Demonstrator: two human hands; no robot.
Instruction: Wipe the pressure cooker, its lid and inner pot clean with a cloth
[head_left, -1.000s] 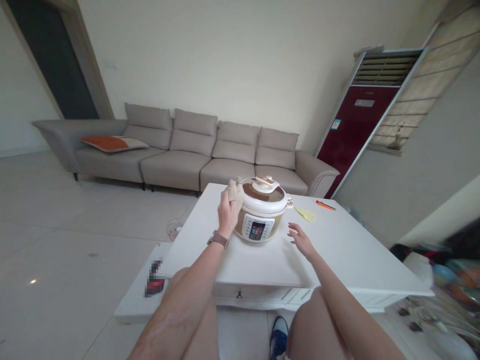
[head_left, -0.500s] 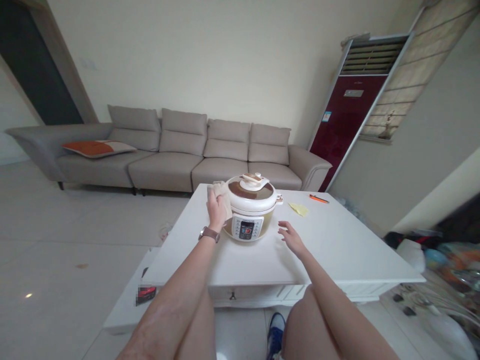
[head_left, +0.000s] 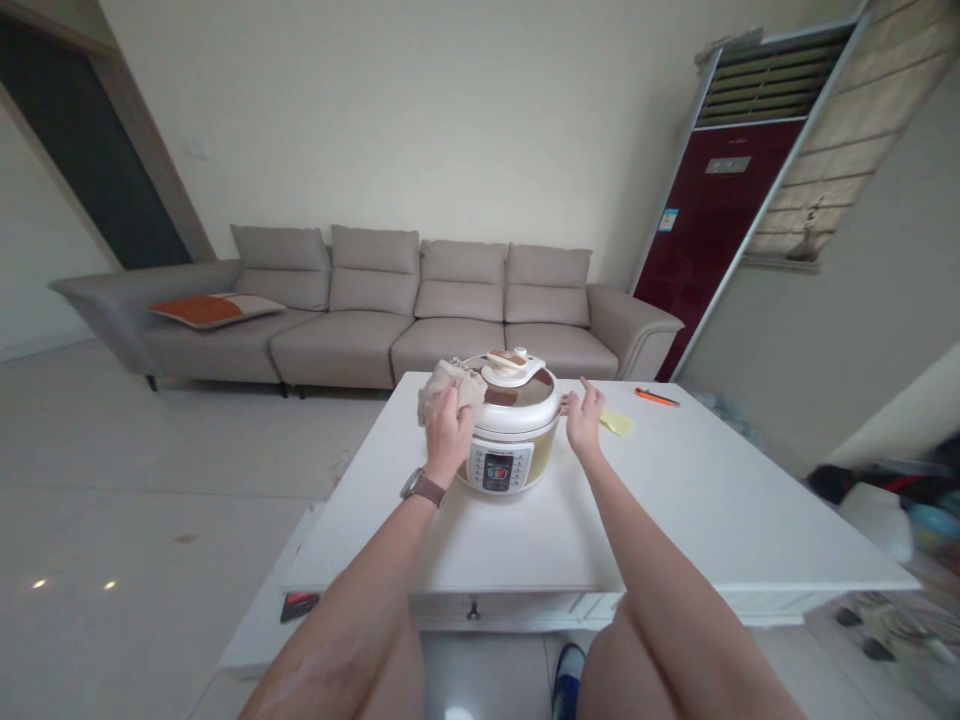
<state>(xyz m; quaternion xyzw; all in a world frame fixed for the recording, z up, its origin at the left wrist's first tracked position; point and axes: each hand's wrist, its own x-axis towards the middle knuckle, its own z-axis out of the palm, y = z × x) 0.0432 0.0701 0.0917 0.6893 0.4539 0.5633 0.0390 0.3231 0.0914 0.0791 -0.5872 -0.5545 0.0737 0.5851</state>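
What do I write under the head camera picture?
The left hand holds a beige cloth at the side of a cooker on a white table, the right hand opposite.

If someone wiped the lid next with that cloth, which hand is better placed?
Probably the left hand: it holds the cloth at the left edge of the lid. The right hand is at the cooker's other side, by the side handle, with no cloth visible in it.

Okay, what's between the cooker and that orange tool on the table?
In the head view, your right hand is beside the cooker, then a yellow sheet lies on the table, short of the orange tool.
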